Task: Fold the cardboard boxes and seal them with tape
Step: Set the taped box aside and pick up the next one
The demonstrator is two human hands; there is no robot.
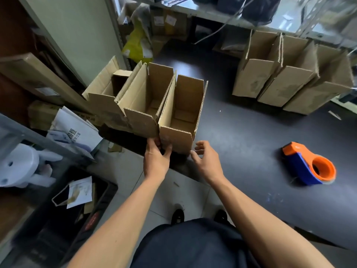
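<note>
Three open-topped cardboard boxes stand in a row on the dark mat. The nearest box (176, 140) stands upright with its top flaps up. Beside it is a second box (141, 120), and a third box (102, 97) sits further left. My left hand (156, 157) touches the near lower corner of the nearest box, fingers against its front wall. My right hand (206, 161) hovers open just right of that box, apart from it. An orange and blue tape dispenser (309, 165) lies on the mat to the right.
Three more upright boxes (286, 82) stand at the back right under a metal shelf (212, 14). A black crate (100, 200) with papers sits at lower left, beside a white plush toy (21, 167). A yellow bag (137, 43) lies at the back. My shoes (177, 216) stand on pale floor tiles.
</note>
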